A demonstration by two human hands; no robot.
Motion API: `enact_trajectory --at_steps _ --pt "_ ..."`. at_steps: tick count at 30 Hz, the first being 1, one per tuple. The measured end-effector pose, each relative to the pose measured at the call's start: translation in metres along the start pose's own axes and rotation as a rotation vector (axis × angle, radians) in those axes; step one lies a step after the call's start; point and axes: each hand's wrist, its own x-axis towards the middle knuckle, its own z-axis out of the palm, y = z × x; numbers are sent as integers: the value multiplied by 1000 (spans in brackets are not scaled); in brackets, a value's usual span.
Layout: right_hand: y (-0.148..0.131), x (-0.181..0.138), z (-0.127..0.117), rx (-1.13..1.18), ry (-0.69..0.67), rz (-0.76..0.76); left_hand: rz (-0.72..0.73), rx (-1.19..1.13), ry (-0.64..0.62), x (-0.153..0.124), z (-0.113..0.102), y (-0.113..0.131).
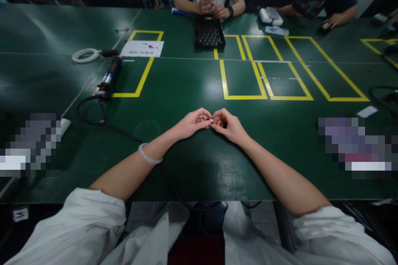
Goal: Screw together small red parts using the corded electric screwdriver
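Between my two hands, just above the green table, is a small part (212, 121) with white or silver and orange on it. It is too small for me to tell its kind. My left hand (195, 123) pinches it from the left with thumb and fingers, a pale bangle on that wrist. From the right, my right hand (226, 124) closes on the same part with curled fingers. The fingertips of both hands nearly meet there and hide most of it.
A black electric screwdriver (108, 76) with a cable lies left on the green table (192, 165). Across from me a person handles items by a black tray (209, 43) of small parts. Yellow tape (245, 97) marks rectangles. Blurred-out devices stand at both sides.
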Motion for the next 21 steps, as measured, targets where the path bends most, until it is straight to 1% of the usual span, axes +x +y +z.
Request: enact_trajectory --at_steps 4,11,21 --pt "-1 0 -1 35 -1 9 17 7 9 0 0 0" --pt "2 0 -2 109 5 59 -6 5 3 0 1 -1" --pt "-2 1 -3 -9 1 -42 16 31 12 -1 0 0"
